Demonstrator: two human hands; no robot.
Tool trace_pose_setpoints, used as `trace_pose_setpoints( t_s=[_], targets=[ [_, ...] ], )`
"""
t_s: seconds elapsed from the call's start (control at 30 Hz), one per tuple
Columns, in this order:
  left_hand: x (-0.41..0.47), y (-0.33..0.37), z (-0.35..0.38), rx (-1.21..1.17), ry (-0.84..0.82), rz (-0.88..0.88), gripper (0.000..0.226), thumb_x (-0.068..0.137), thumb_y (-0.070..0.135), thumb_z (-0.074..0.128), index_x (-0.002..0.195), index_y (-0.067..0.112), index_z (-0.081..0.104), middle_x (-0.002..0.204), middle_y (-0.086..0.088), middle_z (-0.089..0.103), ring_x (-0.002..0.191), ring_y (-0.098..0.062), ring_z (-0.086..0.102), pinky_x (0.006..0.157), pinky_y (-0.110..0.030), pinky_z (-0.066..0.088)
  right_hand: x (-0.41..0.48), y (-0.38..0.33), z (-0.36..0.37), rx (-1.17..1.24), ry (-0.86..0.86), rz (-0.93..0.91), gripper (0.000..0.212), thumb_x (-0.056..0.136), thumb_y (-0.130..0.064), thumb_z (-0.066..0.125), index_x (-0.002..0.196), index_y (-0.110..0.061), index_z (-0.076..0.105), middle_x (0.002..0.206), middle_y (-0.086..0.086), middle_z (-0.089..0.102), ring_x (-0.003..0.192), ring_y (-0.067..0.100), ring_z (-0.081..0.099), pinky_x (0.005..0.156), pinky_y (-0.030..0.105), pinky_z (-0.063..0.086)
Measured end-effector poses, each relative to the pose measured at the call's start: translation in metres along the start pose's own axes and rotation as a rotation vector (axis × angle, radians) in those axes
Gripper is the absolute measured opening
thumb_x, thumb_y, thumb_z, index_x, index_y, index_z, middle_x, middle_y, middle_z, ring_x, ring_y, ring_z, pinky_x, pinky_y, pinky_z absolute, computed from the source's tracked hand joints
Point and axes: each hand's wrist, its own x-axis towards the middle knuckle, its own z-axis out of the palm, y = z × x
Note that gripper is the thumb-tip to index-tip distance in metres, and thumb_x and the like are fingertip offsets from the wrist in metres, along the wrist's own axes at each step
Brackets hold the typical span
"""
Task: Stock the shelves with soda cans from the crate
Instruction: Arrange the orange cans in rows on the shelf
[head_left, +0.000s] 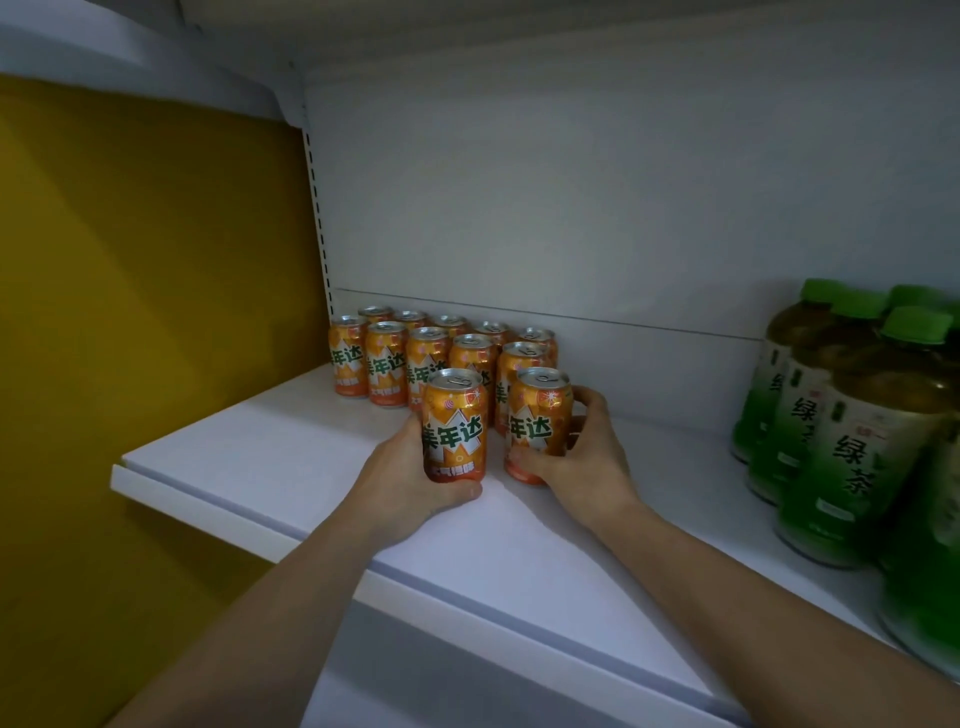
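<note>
Both hands are busy at centre frame! The left hand (410, 483) is wrapped round 1 orange can (455, 426), and the right hand (582, 452) grasps a second can (537, 426) just beside it. Both sit at the front of the stocked rows (387, 364) on the white shelf (260, 467). The crate is out of shot.

The danger, I'd say, is a hard push back that clips the standing rows and topples them. Whether the left can is fully set down, I cannot tell.

The cans read 美年达 in green. The green-capped bottles (852, 452) at the right edge read 绿茶.
</note>
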Motion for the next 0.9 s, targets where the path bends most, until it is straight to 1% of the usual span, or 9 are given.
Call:
trace_pose_setpoints(
  t_s=[0.1, 0.2, 0.27, 0.33, 0.4, 0.47, 0.67, 0.8, 0.9],
  targets=[
    [0.001, -0.001, 0.002, 0.028, 0.012, 0.004, 0.087, 0.065, 0.04, 0.091, 0.137, 0.032, 0.043, 0.124, 0.018, 0.064, 0.109, -0.002, 0.061, 0.094, -0.025, 0.051, 0.0, 0.001, -0.002, -0.012, 0.002, 0.014, 0.09, 0.075, -0.024, 0.085, 0.146, -0.028, 0.03, 0.1, -0.022, 0.053, 0.086, -0.006, 0.056, 0.076, 0.019, 0.047],
    [0.005, -0.004, 0.004, 0.132, 0.042, 0.001, 0.085, 0.058, 0.061, 0.084, 0.13, 0.033, 0.048, 0.123, 0.014, 0.064, 0.11, -0.009, 0.062, 0.094, -0.036, 0.054, -0.001, 0.002, -0.002, -0.034, -0.005, 0.021, 0.098, 0.071, -0.023, 0.088, 0.148, -0.027, 0.027, 0.104, -0.017, 0.055, 0.085, -0.006, 0.056, 0.079, 0.019, 0.046],
    [0.007, -0.006, 0.005, 0.18, 0.053, -0.011, 0.088, 0.052, 0.073, 0.076, 0.127, 0.034, 0.049, 0.122, 0.013, 0.065, 0.11, -0.011, 0.062, 0.092, -0.041, 0.055, 0.0, 0.002, -0.004, -0.059, 0.008, 0.032, 0.092, 0.067, -0.022, 0.091, 0.14, -0.027, 0.035, 0.1, -0.018, 0.057, 0.083, -0.007, 0.057, 0.074, 0.017, 0.047],
    [0.008, -0.008, 0.005, 0.204, 0.06, -0.014, 0.091, 0.05, 0.078, 0.072, 0.126, 0.034, 0.049, 0.122, 0.012, 0.065, 0.11, -0.012, 0.062, 0.092, -0.042, 0.055, 0.003, 0.003, -0.007, -0.087, 0.031, 0.053, 0.083, 0.066, -0.019, 0.091, 0.13, -0.027, 0.04, 0.094, -0.023, 0.055, 0.081, -0.006, 0.058, 0.068, 0.013, 0.047],
    [0.01, -0.01, 0.006, 0.235, 0.067, -0.008, 0.091, 0.05, 0.08, 0.069, 0.126, 0.033, 0.05, 0.122, 0.011, 0.065, 0.111, -0.014, 0.062, 0.092, -0.043, 0.055, 0.008, 0.004, -0.012, -0.117, 0.07, 0.074, 0.079, 0.067, -0.018, 0.091, 0.129, -0.024, 0.042, 0.093, -0.023, 0.054, 0.085, 0.003, 0.061, 0.073, 0.018, 0.048],
    [0.011, -0.012, 0.007, 0.267, 0.076, -0.008, 0.089, 0.052, 0.082, 0.066, 0.124, 0.031, 0.051, 0.12, 0.009, 0.064, 0.111, -0.015, 0.061, 0.091, -0.043, 0.054, 0.016, 0.006, -0.018, -0.146, 0.117, 0.091, 0.078, 0.069, -0.017, 0.089, 0.132, -0.021, 0.043, 0.099, -0.015, 0.058, 0.091, 0.01, 0.059, 0.079, 0.023, 0.047],
    [0.014, -0.017, 0.009, 0.313, 0.084, -0.022, 0.08, 0.058, 0.077, 0.069, 0.119, 0.028, 0.052, 0.116, 0.008, 0.062, 0.11, -0.017, 0.059, 0.09, -0.044, 0.053, 0.047, 0.016, -0.025, -0.218, 0.182, 0.085, 0.076, 0.068, -0.015, 0.09, 0.13, -0.01, 0.046, 0.118, 0.005, 0.065, 0.092, 0.014, 0.058, 0.079, 0.023, 0.043],
    [0.016, -0.018, 0.01, 0.319, 0.087, -0.011, 0.078, 0.059, 0.077, 0.068, 0.118, 0.029, 0.052, 0.115, 0.009, 0.062, 0.109, -0.015, 0.059, 0.09, -0.043, 0.053, 0.068, 0.022, -0.021, -0.257, 0.172, 0.084, 0.078, 0.066, -0.015, 0.091, 0.13, -0.009, 0.047, 0.124, 0.009, 0.064, 0.109, 0.025, 0.063, 0.081, 0.024, 0.043],
    [0.016, -0.019, 0.011, 0.335, 0.094, -0.011, 0.083, 0.055, 0.083, 0.06, 0.118, 0.03, 0.052, 0.115, 0.01, 0.062, 0.108, -0.015, 0.059, 0.089, -0.043, 0.054, 0.079, 0.028, -0.018, -0.269, 0.171, 0.085, 0.077, 0.07, -0.015, 0.089, 0.132, -0.01, 0.045, 0.127, 0.011, 0.062, 0.113, 0.027, 0.061, 0.084, 0.026, 0.043]
  ],
)
